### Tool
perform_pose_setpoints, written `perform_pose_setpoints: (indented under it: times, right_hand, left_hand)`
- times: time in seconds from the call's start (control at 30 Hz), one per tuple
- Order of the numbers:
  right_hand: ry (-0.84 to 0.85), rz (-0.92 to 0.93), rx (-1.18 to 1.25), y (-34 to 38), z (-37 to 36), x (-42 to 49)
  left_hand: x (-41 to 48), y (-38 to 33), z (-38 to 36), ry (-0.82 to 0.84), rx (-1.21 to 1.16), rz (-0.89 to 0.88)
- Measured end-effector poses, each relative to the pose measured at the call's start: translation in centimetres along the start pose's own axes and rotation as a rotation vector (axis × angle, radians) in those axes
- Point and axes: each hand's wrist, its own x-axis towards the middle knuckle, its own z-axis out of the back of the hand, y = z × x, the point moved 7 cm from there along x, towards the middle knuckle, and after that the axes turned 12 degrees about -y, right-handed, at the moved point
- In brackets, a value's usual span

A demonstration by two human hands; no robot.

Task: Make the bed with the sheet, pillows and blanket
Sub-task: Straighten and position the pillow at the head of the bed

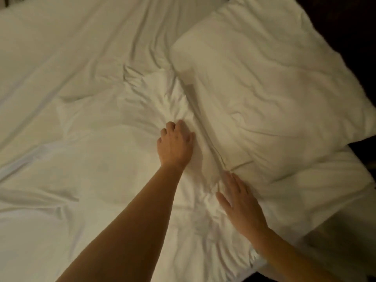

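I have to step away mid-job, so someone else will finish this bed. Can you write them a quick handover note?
Left hand: fingers curled into the bunched blanket mid-bed.
Right hand: flat on the blanket, beside the near corner of the pillow.
Done: the blanket is spread over the bed and one pillow lies on the right side.
Left: the blanket is creased around both hands, so smooth it. The pillow looks askew, so square it. The sheet and any other pillows are not visible.
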Motion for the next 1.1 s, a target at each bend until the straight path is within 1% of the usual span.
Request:
perform_pose_setpoints:
  times: [0.03,0.1,0.17,0.27,0.43,0.6,0.7,0.77,0.9,1.1]
  right_hand:
    - [-0.041,-0.031,0.014,-0.6,1.7,1.1]
    - [-0.158,-0.085,0.049,-1.6,5.7,3.8]
    - [-0.247,-0.066,0.024,-2.4,9.2,6.8]
    - [-0.310,-0.008,-0.043,-3.5,12.2,11.7]
    - [-0.294,0.124,-0.130,-4.6,13.6,20.2]
    - [-0.241,0.240,-0.219,-5.5,13.3,24.8]
    - [-0.191,0.279,-0.262,-6.1,12.5,26.3]
    - [-0.184,0.287,-0.286,-6.1,12.2,27.0]
    - [-0.192,0.268,-0.337,-5.3,11.2,27.8]
    - [-0.174,0.188,-0.366,-5.5,11.2,29.0]
  left_hand:
    - [-0.7,-0.3,0.0,0.033,-0.026,0.042]
    - [-1.7,-1.2,0.3,0.033,-0.044,0.099]
    - [-2.3,-2.4,0.3,0.024,-0.025,0.140]
    - [-2.6,-3.7,-1.4,0.058,-0.021,0.254]
    - [-2.7,-5.4,-5.4,0.143,0.097,0.401]
    - [-3.5,-6.2,-7.1,0.076,0.188,0.465]
    - [-3.8,-6.4,-7.6,0.038,0.193,0.522]
    - [-3.7,-6.6,-7.7,0.024,0.199,0.557]
    - [-4.0,-6.5,-8.3,0.058,0.193,0.599]
    - [-3.9,-4.5,-8.4,0.010,0.137,0.648]
